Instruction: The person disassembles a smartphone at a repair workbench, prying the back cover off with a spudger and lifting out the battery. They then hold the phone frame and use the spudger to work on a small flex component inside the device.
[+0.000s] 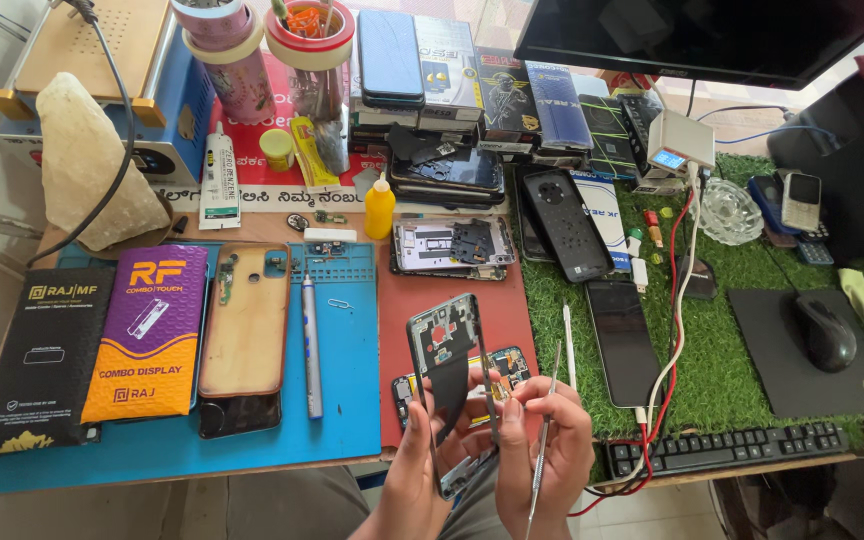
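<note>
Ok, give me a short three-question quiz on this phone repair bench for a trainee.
1. True or false: the left hand holds a phone frame upright.
2. What does the right hand hold? A) yellow bottle B) thin metal tool C) mouse
3. Which mat lies under the phone back and the pen-shaped driver?

Key
1. True; the frame also rests against the right hand's fingers.
2. B; the metal tool runs through the hand, the yellow bottle and mouse lie apart on the bench.
3. The blue mat; the red mat is beside it.
</note>
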### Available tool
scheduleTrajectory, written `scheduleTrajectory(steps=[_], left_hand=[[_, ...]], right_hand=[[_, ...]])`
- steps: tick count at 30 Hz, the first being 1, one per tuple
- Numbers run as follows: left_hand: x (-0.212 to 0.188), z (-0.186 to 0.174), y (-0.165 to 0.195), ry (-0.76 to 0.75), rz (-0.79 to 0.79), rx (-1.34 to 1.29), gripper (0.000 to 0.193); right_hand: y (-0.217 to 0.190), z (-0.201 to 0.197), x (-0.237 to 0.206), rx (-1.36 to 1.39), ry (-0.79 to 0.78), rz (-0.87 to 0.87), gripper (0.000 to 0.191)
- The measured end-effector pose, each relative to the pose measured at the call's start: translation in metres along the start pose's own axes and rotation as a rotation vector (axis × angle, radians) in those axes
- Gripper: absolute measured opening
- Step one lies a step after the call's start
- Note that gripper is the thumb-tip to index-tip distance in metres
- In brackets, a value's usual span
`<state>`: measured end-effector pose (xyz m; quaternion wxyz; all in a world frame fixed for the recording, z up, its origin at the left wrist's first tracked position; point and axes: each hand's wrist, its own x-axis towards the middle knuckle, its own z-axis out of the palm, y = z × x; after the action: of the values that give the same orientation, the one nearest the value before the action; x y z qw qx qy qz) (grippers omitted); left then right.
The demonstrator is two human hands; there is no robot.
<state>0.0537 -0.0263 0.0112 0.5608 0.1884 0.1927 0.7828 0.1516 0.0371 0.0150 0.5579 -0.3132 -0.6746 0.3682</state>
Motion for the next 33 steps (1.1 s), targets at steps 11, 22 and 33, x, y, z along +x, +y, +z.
scheduleTrajectory(steps=[11, 22, 33], left_hand=[[-0.001, -0.006, -0.005, 0.064, 0.004, 0.127, 0.084], [-0.006, -0.010, -0.010, 0.048, -0.045, 0.084, 0.093], [-0.007, -0.008, -0.005, 0.074, -0.096, 0.042, 0.091]], right_hand=[[0.007, -0.003, 0.001, 0.182, 0.012, 0.223, 0.022], [-0.001, 0.001, 0.009, -0.038, -0.057, 0.012, 0.025], [-0.003, -0.001, 0.014, -0.017, -0.134, -0.025, 0.028]])
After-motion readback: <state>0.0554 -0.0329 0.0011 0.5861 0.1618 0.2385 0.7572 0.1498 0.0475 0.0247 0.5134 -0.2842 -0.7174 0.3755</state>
